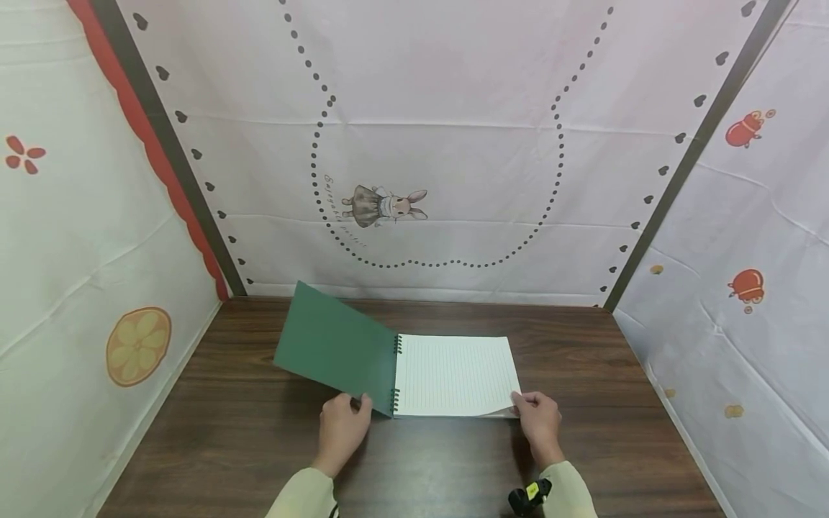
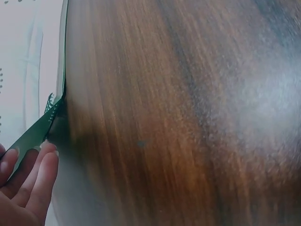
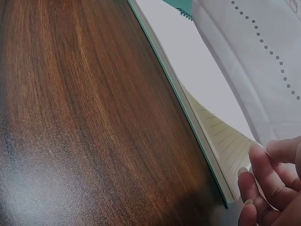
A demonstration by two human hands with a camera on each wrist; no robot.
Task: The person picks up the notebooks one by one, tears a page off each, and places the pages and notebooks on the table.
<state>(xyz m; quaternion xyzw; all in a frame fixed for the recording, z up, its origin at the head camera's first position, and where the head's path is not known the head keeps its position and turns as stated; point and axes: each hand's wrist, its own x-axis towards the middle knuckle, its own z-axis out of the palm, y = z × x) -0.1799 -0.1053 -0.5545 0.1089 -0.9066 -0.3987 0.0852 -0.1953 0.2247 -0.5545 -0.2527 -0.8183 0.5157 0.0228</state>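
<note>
From the head camera, a spiral-bound notebook [image 1: 453, 374] lies open on a dark wooden table [image 1: 259, 446], near the middle and a little toward the person. Its green cover [image 1: 337, 347] is swung out to the left and tilted up off the wood, hinged on the wire binding [image 1: 396, 374]. The left hand [image 1: 343, 426] holds the near edge of that cover, thumb on top and fingers curled beneath. The right hand [image 1: 537, 419] pinches the near right corner of the top lined page [image 1: 501, 410], which curls up from the sheets below. Both forearms wear pale sleeves [image 1: 304, 496]. Printed fabric walls [image 1: 453, 144] close in the table on 3 sides; the back one shows a small rabbit figure [image 1: 385, 205].

From the left wrist camera, the cover [image 2: 35, 134] appears edge-on as a thin dark green strip rising from the table [image 2: 178, 117]. The fingers [image 2: 40, 172] of the left hand [image 2: 21, 188] lie against its underside, lightly bent; the thumb is out of frame.

From the right wrist camera, the notebook [image 3: 188, 94] lies flat on the table [image 3: 84, 117] with its stacked edge showing. The lined page [image 3: 225, 136] is raised at its corner, gripped between the fingertips [image 3: 261, 162] of the right hand [image 3: 268, 188], fingers curled closed on the paper.
</note>
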